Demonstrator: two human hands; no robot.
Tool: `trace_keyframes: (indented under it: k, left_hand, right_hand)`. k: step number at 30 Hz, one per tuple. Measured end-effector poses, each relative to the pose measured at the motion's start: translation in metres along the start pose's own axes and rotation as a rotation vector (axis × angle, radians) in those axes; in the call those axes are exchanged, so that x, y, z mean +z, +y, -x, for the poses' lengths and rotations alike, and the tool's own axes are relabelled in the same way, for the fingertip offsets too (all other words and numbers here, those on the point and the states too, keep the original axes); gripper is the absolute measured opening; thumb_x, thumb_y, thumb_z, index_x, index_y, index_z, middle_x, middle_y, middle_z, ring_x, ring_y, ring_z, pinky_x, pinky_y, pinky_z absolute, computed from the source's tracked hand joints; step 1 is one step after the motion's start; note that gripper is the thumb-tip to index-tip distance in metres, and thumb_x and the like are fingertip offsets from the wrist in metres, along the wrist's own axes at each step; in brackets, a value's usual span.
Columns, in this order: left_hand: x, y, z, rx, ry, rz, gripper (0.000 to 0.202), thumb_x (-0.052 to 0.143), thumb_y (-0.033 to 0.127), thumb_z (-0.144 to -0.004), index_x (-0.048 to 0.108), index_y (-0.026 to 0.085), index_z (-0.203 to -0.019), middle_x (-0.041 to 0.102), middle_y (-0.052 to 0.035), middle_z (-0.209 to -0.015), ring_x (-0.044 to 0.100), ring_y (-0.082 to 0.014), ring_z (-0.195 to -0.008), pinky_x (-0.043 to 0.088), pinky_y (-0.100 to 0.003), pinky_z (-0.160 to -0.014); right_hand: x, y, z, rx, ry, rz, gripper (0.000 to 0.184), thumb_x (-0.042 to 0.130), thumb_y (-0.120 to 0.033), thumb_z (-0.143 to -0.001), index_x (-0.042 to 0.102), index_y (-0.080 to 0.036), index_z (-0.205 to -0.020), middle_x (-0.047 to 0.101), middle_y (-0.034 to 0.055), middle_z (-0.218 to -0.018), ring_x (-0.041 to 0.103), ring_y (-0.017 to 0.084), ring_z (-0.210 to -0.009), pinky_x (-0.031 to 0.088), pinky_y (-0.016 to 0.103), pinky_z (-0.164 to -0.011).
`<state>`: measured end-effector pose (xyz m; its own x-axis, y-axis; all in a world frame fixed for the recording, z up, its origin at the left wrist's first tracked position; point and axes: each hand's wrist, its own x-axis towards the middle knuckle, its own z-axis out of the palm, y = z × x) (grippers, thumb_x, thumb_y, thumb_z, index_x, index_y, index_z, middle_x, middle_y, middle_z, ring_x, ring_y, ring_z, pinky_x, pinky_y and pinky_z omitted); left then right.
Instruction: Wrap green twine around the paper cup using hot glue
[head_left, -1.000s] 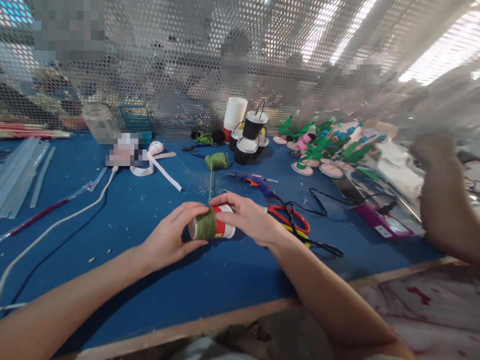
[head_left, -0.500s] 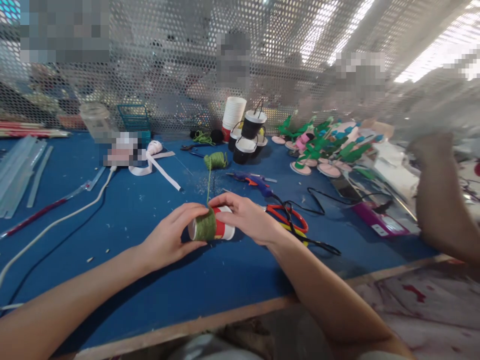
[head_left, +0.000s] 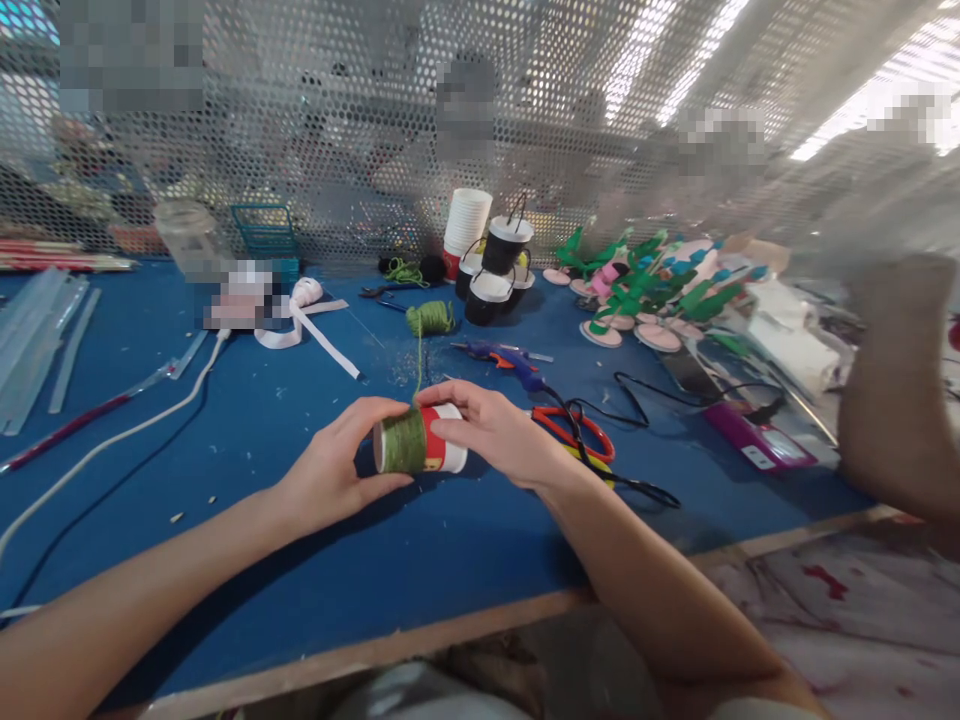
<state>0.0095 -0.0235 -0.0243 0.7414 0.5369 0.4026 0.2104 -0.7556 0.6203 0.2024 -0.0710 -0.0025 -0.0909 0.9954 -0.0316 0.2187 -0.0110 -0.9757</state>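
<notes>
A red and white paper cup lies on its side between my hands, just above or on the blue table. Green yarn is wrapped round the cup's left part. My left hand curves round the yarn-covered end, thumb below and fingers above. With thumb and fingers, my right hand grips the red and white end. From the top of the cup a strand runs up to a green yarn ball lying behind it.
Right of my hands lie a blue glue gun and red-handled scissors. Black cups and stacked white cups stand behind. Green figures on pink discs, a purple power strip and another person's arm are farther right.
The cup has turned a little in my hands, so its red print shows differently. Both hands stay in nearly the same place. The other person's arm has shifted slightly right.
</notes>
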Motion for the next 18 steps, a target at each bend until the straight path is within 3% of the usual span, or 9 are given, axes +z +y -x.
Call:
trace_keyframes:
  k: [11,18]
  left_hand:
    - [0.0027,-0.0021,0.0008,-0.054,0.004,0.058,0.05,0.066,0.026,-0.072,0.042,0.022,-0.116,0.051,-0.008,-0.112,0.053,-0.0222,-0.102,0.05,-0.039,-0.085]
    - [0.0033,-0.0038,0.0001,-0.114,0.018,0.127,0.051,0.068,0.027,-0.07,0.043,0.021,-0.114,0.052,-0.0072,-0.11,0.057,-0.0216,-0.098,0.052,-0.038,-0.082]
  right_hand:
    - [0.0028,0.0001,0.0012,0.02,-0.04,0.044,0.028,0.056,-0.021,-0.071,0.053,-0.017,-0.099,0.056,0.0001,-0.078,0.051,0.011,-0.064,0.041,0.024,-0.055]
    - [0.0051,0.0008,-0.0005,-0.048,0.027,0.12,0.024,0.053,-0.021,-0.074,0.054,-0.017,-0.097,0.058,0.0029,-0.087,0.053,0.013,-0.072,0.044,0.026,-0.061]
